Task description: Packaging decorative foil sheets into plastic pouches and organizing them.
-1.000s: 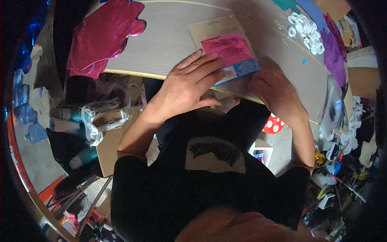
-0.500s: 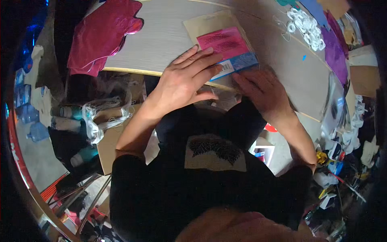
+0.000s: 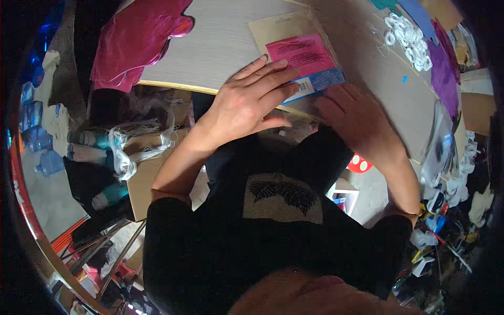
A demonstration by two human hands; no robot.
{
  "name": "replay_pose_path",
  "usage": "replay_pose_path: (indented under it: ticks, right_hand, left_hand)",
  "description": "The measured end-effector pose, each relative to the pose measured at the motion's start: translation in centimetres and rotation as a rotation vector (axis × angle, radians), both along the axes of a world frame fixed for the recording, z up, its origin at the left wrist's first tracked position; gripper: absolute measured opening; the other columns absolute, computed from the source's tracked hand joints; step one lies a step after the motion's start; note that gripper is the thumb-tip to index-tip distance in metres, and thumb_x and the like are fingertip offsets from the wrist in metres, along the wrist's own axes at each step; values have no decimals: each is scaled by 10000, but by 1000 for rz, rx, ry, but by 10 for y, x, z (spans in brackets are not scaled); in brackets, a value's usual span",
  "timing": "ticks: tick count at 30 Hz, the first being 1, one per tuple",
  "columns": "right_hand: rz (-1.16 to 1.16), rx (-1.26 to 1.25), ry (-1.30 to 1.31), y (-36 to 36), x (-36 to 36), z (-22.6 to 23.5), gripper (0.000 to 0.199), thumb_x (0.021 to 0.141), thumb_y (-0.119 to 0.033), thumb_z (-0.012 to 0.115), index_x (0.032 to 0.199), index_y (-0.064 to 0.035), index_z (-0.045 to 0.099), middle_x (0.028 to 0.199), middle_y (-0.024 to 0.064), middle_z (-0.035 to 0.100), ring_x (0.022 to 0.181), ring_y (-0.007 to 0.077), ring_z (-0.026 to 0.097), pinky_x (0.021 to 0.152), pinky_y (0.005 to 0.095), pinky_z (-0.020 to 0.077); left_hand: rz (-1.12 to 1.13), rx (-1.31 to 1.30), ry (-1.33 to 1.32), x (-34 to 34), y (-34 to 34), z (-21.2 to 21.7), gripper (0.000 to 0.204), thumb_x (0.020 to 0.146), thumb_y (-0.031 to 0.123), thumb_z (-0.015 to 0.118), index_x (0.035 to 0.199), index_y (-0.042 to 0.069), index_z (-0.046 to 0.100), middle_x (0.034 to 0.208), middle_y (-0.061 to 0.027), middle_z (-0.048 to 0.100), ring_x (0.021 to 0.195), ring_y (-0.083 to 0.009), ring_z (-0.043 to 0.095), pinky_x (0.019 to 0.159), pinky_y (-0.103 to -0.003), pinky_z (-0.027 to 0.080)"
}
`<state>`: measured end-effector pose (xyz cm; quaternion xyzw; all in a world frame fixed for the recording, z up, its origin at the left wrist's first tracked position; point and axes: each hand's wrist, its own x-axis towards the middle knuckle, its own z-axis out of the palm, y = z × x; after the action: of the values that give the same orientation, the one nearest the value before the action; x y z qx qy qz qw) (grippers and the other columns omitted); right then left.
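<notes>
A flat packet point(image 3: 299, 50) lies near the front edge of the grey table point(image 3: 220, 47). It has a tan upper part, a pink printed panel and a blue strip with a white barcode label. My left hand point(image 3: 249, 102) rests over the packet's lower left side, fingers stretched out and the thumb held apart. At the lower right corner, in shadow, is my right hand point(image 3: 359, 115), with its fingers extended along the packet's blue edge. Whether those fingertips press on it or only lie beside it is hard to see.
Shiny dark-pink foil sheets point(image 3: 134, 42) lie at the table's left. White ribbon coils point(image 3: 407, 42), purple foil point(image 3: 443, 76) and a small blue scrap point(image 3: 405, 79) are on the right. White strings point(image 3: 123, 152) hang over a cardboard box point(image 3: 140, 197) below left.
The whole view has shifted slightly, carrying table and packet a little rightward in the picture. My right hand has slid a bit to the right along the packet's corner; my left hand stays on it.
</notes>
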<state>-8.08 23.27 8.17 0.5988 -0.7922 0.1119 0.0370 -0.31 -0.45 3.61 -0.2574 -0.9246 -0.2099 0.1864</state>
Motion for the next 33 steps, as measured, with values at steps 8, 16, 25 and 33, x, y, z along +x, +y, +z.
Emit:
replay_pose_path:
  ticks: [8, 16, 25, 33]
  right_hand:
    - [50, 190, 92, -3, -7, -13, 253, 721, -185, 679, 894, -71, 534, 877, 76, 511, 864, 266, 553, 716, 368, 496]
    - [31, 267, 30, 1, -2, -7, 154, 758, -172, 644, 848, -61, 586, 858, 99, 569, 839, 282, 596, 698, 373, 507]
    - [-129, 724, -628, 57, 63, -71, 238, 775, -156, 641, 974, -29, 670, 1037, 170, 674, 974, 340, 649, 811, 412, 525]
    - [-540, 42, -896, 5, 70, -231, 472, 795, -307, 677, 1217, -110, 601, 1318, 218, 522, 1221, 335, 527, 979, 465, 452]
  left_hand:
    - [13, 2, -5, 0, 2, -1, 544, 664, 389, 767, 1096, 72, 674, 1274, -81, 602, 1258, -264, 523, 1111, -438, 360]
    - [21, 10, 53, -1, 5, -3, 496, 676, 356, 743, 1080, 80, 659, 1246, -54, 608, 1237, -235, 535, 1106, -420, 364]
    - [19, 60, 32, -2, 2, -4, 466, 685, 346, 745, 1046, 63, 657, 1234, -48, 615, 1248, -245, 526, 1098, -426, 377]
    - [68, 109, 117, 3, 6, -2, 449, 660, 274, 791, 1036, 72, 652, 1318, -98, 558, 1302, -306, 471, 1107, -496, 341]
